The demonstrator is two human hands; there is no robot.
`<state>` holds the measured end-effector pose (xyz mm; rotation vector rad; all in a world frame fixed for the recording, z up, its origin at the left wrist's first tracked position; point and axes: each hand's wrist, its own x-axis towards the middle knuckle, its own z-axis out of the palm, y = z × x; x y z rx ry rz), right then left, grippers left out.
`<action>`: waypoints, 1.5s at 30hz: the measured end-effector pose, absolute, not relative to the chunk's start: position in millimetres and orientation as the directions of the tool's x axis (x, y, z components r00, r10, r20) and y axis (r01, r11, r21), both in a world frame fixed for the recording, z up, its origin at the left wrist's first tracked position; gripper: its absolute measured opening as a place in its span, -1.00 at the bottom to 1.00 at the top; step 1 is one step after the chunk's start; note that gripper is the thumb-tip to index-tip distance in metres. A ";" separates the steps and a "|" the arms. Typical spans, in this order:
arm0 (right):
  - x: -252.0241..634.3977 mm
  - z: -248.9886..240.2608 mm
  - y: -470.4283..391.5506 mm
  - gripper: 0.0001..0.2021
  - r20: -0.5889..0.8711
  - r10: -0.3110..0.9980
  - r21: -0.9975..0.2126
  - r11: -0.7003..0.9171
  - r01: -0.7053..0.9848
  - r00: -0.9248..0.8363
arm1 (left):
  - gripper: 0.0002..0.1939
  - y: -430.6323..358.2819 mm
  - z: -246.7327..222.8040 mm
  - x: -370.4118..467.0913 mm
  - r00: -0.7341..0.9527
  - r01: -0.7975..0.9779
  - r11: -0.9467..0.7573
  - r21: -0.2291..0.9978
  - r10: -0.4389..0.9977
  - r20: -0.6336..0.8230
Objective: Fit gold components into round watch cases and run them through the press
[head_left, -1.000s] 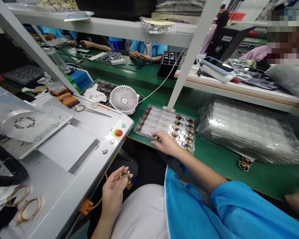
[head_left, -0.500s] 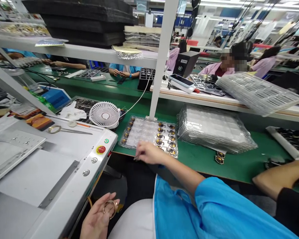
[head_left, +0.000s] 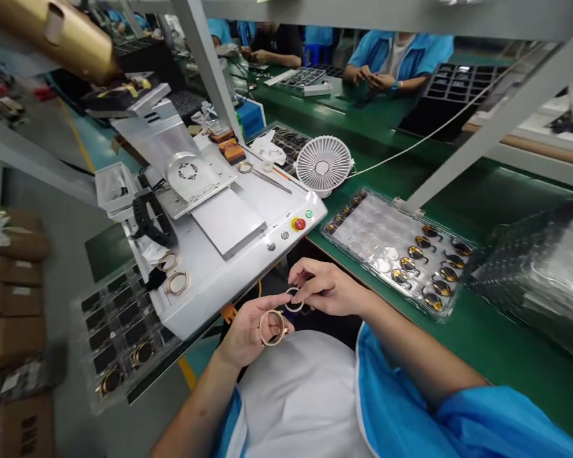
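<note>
My left hand (head_left: 242,334) is closed around a gold round watch case (head_left: 272,328), its opening facing up toward me. Just beyond it, my right hand (head_left: 333,289) pinches a thin pale ring (head_left: 294,308) between thumb and fingers. The left index fingertip reaches to that ring's edge. Both hands are close together above my lap. To the right, a clear plastic tray (head_left: 370,226) on the green bench carries rows of round dark parts with amber film.
A white machine (head_left: 229,248) with a red stop button (head_left: 299,224) stands to the left, with gold watch cases (head_left: 177,283) and tweezers (head_left: 272,180) on it. A white fan (head_left: 323,164) sits behind. Stacked clear trays (head_left: 544,267) are at right. A co-worker (head_left: 396,60) sits opposite.
The view has swung left. My right hand has come from the tray's near edge to my left hand, and a thin ring now shows in its fingers. My left hand still holds the watch case.
</note>
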<state>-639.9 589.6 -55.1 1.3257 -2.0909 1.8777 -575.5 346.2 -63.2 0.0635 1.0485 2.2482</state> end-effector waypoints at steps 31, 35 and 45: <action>-749.5 -27.3 499.8 -0.82 -0.166 -0.103 -0.972 0.186 0.145 -0.981 | -0.02 331.7 -71.7 -562.7 -0.964 -0.250 -0.491 0.835 0.210 -0.165; -746.4 -29.4 506.7 -0.78 -0.133 -0.021 -0.957 0.263 0.123 -0.991 | 0.03 323.8 -68.7 -551.9 -0.982 -0.160 -0.407 0.900 0.158 -0.103; -623.9 -57.1 526.2 -0.53 -0.217 -0.358 -0.901 -0.286 0.328 -0.908 | 0.10 354.3 -80.4 -556.4 -0.915 0.334 0.322 0.886 0.336 0.223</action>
